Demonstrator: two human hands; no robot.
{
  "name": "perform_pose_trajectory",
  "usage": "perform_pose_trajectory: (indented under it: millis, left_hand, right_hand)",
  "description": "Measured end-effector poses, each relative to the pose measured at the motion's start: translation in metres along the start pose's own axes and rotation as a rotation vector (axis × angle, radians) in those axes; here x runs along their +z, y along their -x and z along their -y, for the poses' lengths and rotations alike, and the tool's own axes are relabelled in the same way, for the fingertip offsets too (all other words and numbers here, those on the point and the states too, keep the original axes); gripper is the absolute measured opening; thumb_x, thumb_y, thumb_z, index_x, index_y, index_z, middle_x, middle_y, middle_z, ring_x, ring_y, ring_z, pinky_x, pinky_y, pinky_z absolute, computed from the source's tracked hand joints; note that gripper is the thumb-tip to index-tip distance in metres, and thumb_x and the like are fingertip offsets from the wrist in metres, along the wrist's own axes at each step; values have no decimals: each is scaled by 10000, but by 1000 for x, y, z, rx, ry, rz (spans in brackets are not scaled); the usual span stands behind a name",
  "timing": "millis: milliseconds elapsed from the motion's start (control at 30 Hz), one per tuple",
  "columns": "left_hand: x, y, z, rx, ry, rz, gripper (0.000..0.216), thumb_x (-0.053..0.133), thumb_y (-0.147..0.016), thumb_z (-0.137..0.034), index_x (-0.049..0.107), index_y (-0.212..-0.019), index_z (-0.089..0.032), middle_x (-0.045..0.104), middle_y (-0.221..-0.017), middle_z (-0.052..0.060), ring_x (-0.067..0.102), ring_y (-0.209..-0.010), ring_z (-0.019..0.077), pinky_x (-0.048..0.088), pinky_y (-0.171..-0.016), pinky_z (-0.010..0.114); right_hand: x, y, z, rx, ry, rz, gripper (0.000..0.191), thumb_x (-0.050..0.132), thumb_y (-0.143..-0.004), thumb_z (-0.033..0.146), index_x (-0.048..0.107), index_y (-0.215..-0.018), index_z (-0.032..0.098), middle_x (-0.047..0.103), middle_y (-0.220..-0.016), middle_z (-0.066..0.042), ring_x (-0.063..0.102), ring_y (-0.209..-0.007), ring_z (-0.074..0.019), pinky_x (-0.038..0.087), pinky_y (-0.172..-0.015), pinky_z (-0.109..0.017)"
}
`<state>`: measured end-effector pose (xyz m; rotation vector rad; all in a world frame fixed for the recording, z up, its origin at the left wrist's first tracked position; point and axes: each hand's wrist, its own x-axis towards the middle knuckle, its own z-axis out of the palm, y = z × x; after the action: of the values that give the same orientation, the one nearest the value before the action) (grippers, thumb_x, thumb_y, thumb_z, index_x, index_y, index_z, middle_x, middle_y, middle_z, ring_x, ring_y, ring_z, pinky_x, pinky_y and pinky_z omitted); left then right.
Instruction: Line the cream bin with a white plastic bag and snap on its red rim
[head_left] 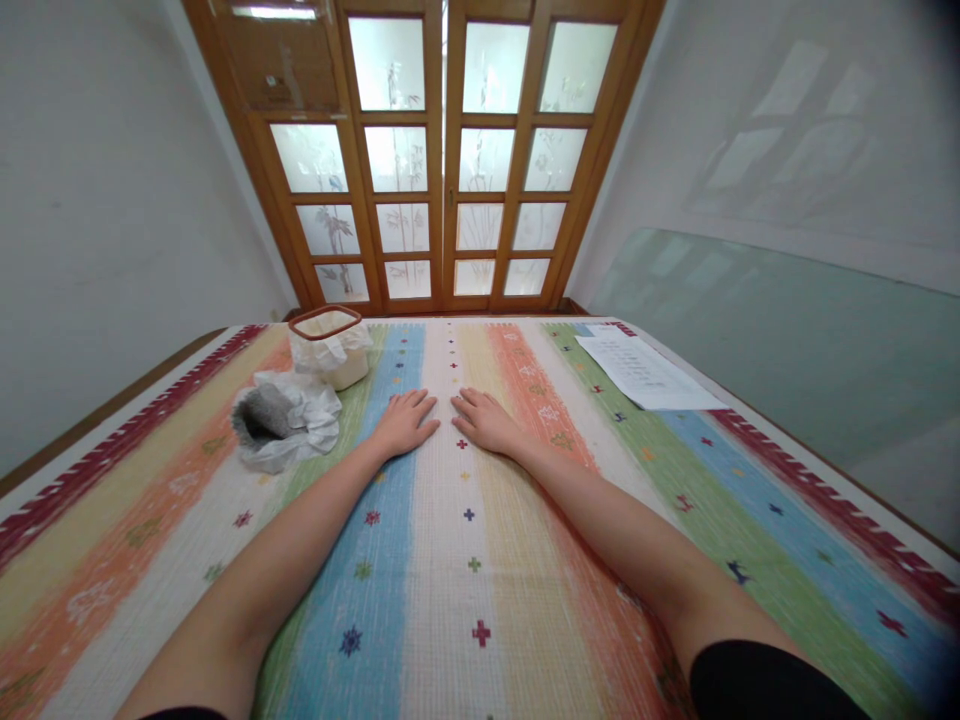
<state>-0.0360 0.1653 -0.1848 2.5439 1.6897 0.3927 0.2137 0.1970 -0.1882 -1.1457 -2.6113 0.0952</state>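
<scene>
My left hand point(406, 422) lies palm down on the striped tablecloth point(442, 600), over a blue stripe, with its fingers stretched out and nothing in them. Flat on a pale yellow stripe beside it rests my right hand point(484, 420), also with fingers extended and holding nothing. A narrow gap separates the two hands. Left of my left hand sits a crumpled white plastic bag point(313, 410) with a grey fuzzy item point(262, 412) showing at its opening; I cannot make out its kind. Behind the bag stands a cream bin point(346, 368) with a brown rim and a white liner.
Printed paper sheets point(637, 370) lie near the table's right edge. Beyond the far edge are wooden doors point(442, 220) with frosted panes. A wall point(112, 200) rises on the left, and a pale green glass-like panel point(765, 330) leans or hangs along the right wall.
</scene>
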Motion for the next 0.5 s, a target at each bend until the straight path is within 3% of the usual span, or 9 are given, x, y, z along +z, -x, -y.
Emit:
perform_pose_trajectory:
  millis: [333,433,500]
  left_hand:
    - [3,0,2,4,12,-15,602,470,-1005,-557,501,-1521,-250,422,-1637,124,371,-1517,355,285,-1239,594]
    - [2,1,2,12,11,-23,597,473,-1005,-554,509,-1516,-247,429,-1632,129,380,-1509,361,294,-1230,610]
    - [0,1,1,20,15,-33,588,475,-1005,-552,517,-1507,-249,442,-1622,130,392,-1501,363,303,-1222,619]
  right_hand:
    - [0,1,3,10,-43,-8,545,457,-1048,468,528,-1505,181,450,-1600,-180,386,-1509,-327,303,-1224,-533]
    - [-8,-5,1,37,-174,-59,438,539,-1015,415,656,-1361,174,598,-1469,-168,538,-1390,-307,400,-1172,-498]
    - [-37,-9,4,116,-332,-190,324,534,-1016,372,732,-1190,183,733,-1251,-127,675,-1183,-259,504,-1068,-447]
